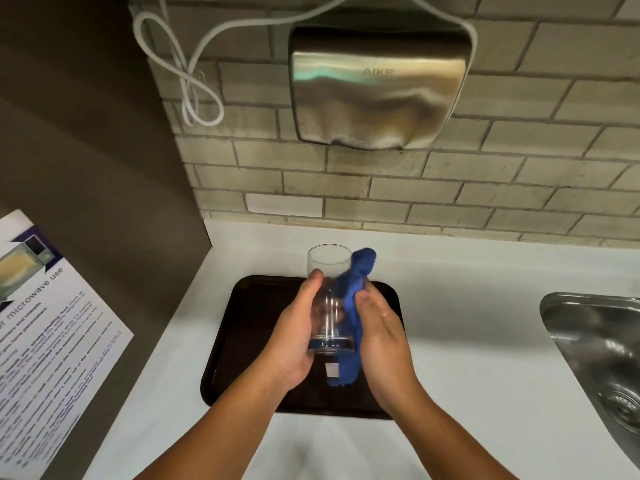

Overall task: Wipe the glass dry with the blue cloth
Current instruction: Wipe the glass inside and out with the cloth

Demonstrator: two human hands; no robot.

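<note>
A clear tall glass is held upright above a dark brown tray, its mouth pointing up and slightly away from me. My left hand grips it from the left side and under the base. My right hand presses the blue cloth against the right side of the glass. The cloth bunches above the fingers near the rim and hangs down below the base, where a small white label shows.
The tray lies on a white countertop. A steel sink is set in at the right. A metal hand dryer hangs on the brick wall above, with a white cable. A microwave notice is on the left panel.
</note>
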